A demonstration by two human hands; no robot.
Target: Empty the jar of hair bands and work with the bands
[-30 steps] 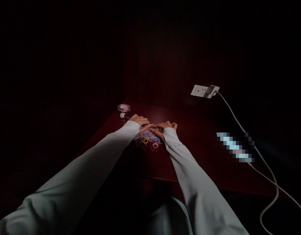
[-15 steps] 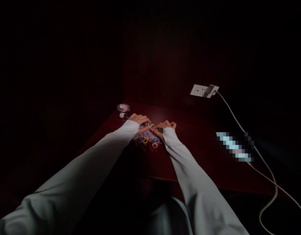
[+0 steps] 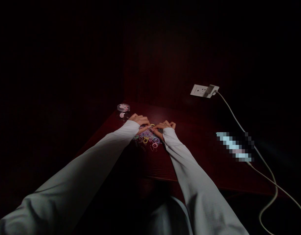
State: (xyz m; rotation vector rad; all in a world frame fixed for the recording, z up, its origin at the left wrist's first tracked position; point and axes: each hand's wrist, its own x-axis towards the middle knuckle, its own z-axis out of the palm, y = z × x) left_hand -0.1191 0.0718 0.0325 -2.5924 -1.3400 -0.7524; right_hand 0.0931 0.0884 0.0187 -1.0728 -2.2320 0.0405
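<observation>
A pile of small coloured hair ties, mostly purple with some yellow, pink and green, lies on the dark red table. Over the pile's far side, my left hand has its thumb and fingers pinched. My right hand meets it from the right, thumb and index finger also together. The two sets of fingertips nearly touch. Whatever is between them is too small and dim to make out. Behind my left hand stands a clear round jar with pink-and-white patterns on its lid.
On the right of the table lies a blurred-out phone with a white cable attached. A charger sits in the wall socket. The table's near edge runs below my forearms. The surroundings are very dark.
The fingers of my left hand have moved slightly down and right toward my right hand. A green piece seen by them earlier is now hidden. My right hand has barely shifted.
</observation>
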